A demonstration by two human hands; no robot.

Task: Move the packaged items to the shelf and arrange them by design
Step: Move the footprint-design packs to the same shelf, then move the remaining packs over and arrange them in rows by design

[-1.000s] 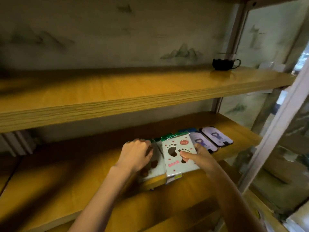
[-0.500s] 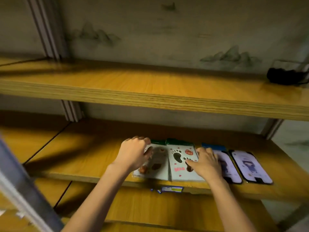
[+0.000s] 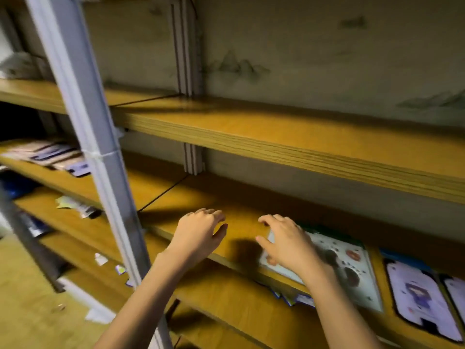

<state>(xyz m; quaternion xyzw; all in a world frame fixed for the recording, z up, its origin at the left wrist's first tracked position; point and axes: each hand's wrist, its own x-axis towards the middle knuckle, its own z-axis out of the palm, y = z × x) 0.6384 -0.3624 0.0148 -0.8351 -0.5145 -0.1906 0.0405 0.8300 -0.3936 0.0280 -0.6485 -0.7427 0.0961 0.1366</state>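
Wood shelf [image 3: 251,215] of orange-brown boards carries the packs on its middle board. At the right, near the front edge, a paw pack [image 3: 352,260] lies flat, white with dark prints and a green top; blur hides whether it is 1 pack or 2. Just right of it 2 purple packs [image 3: 417,298] lie flat side by side, the right one cut by the frame. Far left, past a grey post [image 3: 88,122], more packs [image 3: 50,154] lie in the next bay. On the paw pack's left part rests the right hand [image 3: 286,243], fingers spread, grasping nothing. Over bare board to its left hovers the left hand [image 3: 198,235], fingers loosely bent, holding nothing.
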